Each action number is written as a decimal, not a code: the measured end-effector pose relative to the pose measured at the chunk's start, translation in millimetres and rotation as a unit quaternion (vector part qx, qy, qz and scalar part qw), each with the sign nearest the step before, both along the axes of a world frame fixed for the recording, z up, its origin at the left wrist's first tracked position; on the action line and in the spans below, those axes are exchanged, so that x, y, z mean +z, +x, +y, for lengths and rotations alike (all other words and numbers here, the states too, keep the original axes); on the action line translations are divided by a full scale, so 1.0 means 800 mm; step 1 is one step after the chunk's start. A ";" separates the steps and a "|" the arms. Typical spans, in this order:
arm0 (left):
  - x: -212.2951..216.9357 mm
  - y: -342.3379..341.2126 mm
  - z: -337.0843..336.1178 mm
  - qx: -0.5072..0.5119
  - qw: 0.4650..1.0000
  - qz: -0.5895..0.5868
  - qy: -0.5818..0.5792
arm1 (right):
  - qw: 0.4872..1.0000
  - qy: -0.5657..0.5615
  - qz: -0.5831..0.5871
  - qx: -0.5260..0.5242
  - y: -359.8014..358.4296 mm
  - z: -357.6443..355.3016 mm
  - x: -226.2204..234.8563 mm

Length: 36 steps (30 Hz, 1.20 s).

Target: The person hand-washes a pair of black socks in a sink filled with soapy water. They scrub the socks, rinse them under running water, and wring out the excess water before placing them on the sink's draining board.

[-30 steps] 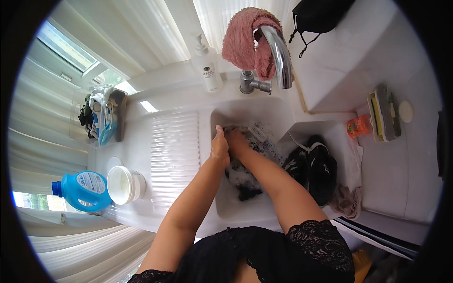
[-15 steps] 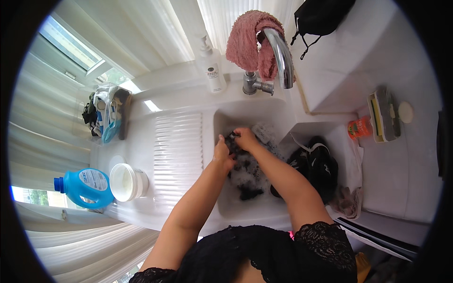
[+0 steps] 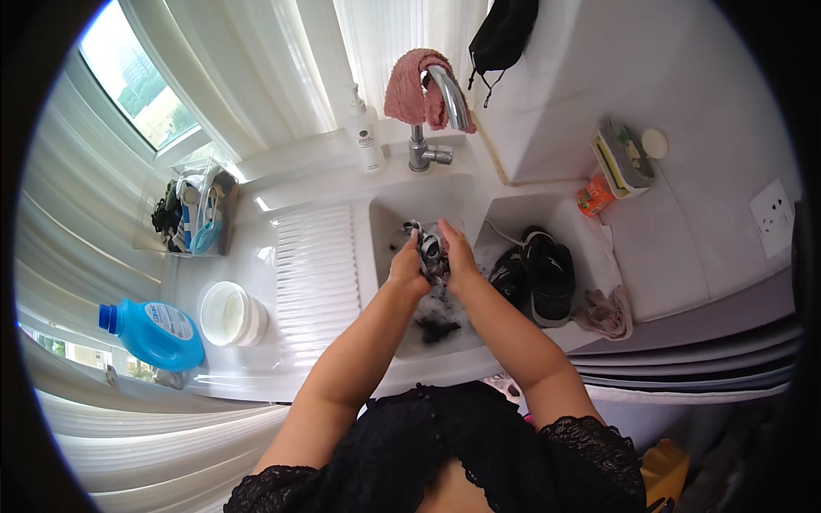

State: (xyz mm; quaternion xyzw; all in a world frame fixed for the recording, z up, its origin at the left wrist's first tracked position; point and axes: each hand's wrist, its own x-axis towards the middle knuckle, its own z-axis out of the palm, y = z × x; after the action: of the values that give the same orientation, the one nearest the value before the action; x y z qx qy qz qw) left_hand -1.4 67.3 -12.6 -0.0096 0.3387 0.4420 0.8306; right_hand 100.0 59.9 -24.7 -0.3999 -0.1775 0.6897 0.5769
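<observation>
Over the soapy sink basin [image 3: 381, 229], a bunched black-and-white cloth item [image 3: 432, 254] with strap-like loops is pressed between my two hands. My left hand [image 3: 410, 270] closes on its left side, thumb pointing up. On the other side my right hand [image 3: 460, 259] cups it, fingers pointing away from me. The item's exact kind is hard to make out. Below them a dark wet piece [image 3: 436, 330] lies among the suds. Just right of the basin, a pair of black shoes [image 3: 549, 275] rests in a side compartment, one shoe partly behind the other.
A chrome faucet [image 3: 448, 96] draped with a pink towel [image 3: 407, 88] rises behind the basin, beside a white pump bottle [image 3: 366, 141]. Leftward are a ribbed washboard area [image 3: 316, 286], white tub [image 3: 224, 314], blue detergent jug [image 3: 154, 333] and clear box [image 3: 195, 209]. An orange container [image 3: 594, 196] stands right.
My view has shifted, showing more of the right side. Both hands have come up from the suds with the cloth item, now facing each other around it. The shoes show more fully.
</observation>
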 end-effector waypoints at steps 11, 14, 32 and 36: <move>0.028 0.003 -0.053 0.004 0.998 0.034 -0.048 | 0.991 -0.007 0.116 -0.071 0.016 -0.025 -0.042; -0.038 -0.014 -0.042 0.017 1.000 -0.012 -0.011 | 0.970 0.102 -0.207 -0.071 -0.027 -0.053 0.000; -0.097 -0.024 -0.042 -0.003 0.990 -0.001 0.140 | 0.679 0.283 -0.677 0.018 -0.052 -0.082 0.033; -0.035 -0.007 -0.049 -0.047 0.997 0.053 0.021 | 0.724 0.210 -0.654 -0.067 -0.034 -0.062 0.022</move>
State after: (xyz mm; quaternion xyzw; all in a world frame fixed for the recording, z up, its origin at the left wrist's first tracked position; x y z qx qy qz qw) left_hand -7.1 27.8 -41.0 0.0468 0.3731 0.4095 0.8312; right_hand 72.9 10.2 -6.8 -0.6310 -0.6238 0.1613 0.4321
